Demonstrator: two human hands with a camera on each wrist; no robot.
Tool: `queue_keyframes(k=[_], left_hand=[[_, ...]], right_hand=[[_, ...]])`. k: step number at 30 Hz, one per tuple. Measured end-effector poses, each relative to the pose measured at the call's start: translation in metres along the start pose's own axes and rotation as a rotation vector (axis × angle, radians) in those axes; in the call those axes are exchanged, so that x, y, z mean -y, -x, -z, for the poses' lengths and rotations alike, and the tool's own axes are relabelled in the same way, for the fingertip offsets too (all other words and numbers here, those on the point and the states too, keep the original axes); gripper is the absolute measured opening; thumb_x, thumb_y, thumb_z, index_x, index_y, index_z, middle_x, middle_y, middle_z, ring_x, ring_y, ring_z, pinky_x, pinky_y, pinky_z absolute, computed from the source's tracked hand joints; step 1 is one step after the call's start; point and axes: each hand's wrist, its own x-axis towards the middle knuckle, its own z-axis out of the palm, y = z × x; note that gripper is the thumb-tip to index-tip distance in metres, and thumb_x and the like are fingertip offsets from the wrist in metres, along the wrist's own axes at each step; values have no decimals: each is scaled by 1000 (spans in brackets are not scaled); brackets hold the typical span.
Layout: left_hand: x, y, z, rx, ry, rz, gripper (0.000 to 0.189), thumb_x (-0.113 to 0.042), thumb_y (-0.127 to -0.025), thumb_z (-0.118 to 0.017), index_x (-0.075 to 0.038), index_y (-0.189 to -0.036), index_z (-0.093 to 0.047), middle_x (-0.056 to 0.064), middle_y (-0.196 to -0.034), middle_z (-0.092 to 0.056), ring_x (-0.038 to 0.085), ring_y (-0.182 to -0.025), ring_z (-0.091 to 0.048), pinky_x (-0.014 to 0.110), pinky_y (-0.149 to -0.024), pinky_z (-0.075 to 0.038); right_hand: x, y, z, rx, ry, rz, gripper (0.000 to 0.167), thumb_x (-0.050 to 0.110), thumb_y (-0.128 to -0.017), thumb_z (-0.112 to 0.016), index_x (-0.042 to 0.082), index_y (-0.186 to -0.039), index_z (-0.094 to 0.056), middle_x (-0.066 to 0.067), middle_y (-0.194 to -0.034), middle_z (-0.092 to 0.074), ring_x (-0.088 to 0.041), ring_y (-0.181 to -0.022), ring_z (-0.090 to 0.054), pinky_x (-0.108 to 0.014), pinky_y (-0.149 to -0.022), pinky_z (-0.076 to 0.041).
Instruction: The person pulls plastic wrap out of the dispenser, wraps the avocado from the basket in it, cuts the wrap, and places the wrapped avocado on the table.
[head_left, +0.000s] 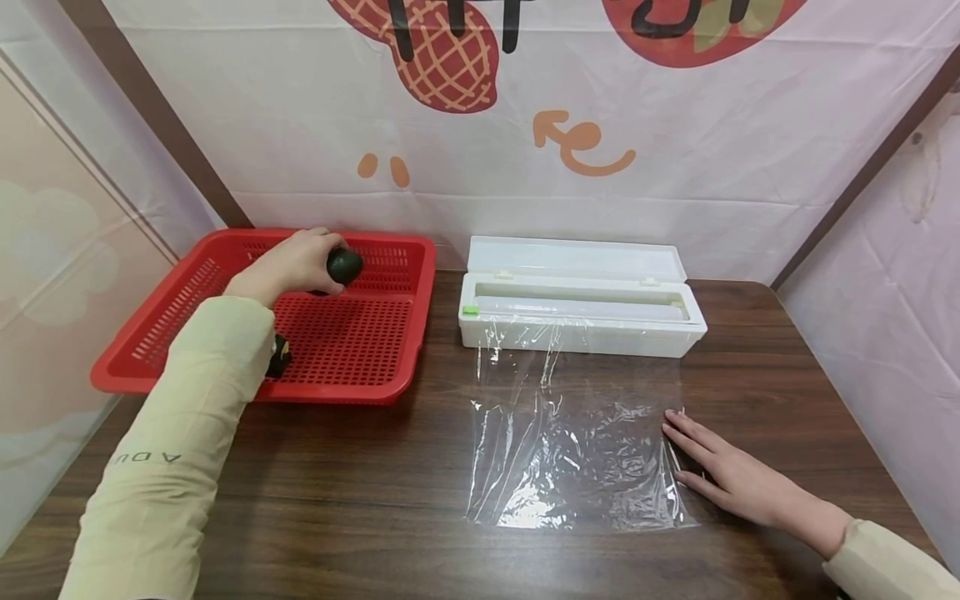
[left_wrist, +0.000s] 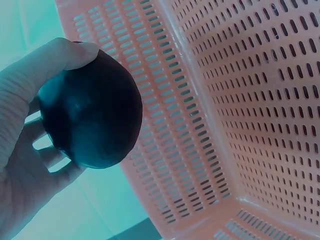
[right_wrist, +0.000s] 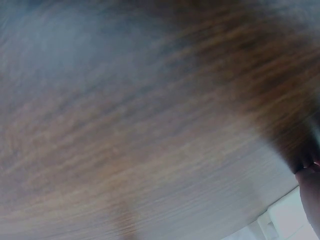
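Observation:
Over the red plastic basket, my left hand grips a dark green avocado. The left wrist view shows the thumb over the top of the avocado and fingers behind it. My right hand lies with straight fingers at the right edge of a clear sheet of plastic wrap, touching it. This sheet runs from a white wrap dispenser box, lid up, and lies wrinkled on the table. In the right wrist view, only a bit of the hand shows at the right edge.
A brown wood-grain table carries everything. Behind it hangs a printed white cloth, close to the basket and the dispenser. A small black item shows beside the left sleeve, over the basket's near side.

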Motion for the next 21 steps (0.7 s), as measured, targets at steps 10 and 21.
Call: queue_keyframes(k=[10, 21], left_hand=[[-7, -2, 1, -40, -34, -41, 49, -15, -69, -73, 2, -111, -55, 20, -109, -51, 34, -92, -48, 48, -74, -42], [-18, -2, 5, -61, -76, -60, 52, -17, -70, -74, 0, -114, -54, 19, -114, -49, 35, -98, -43, 50, -79, -39]], right_hand=[[0, 1, -2, -11, -3, 7, 61, 22, -84, -65, 5, -137, -40, -16, -142, -34, -13, -135, -21, -4, -100, -10], [-2, 1, -5, -16, 1, 5, 62, 23, -84, -65, 6, -138, -39, -15, -143, -34, -15, -135, -22, -4, -101, -10]])
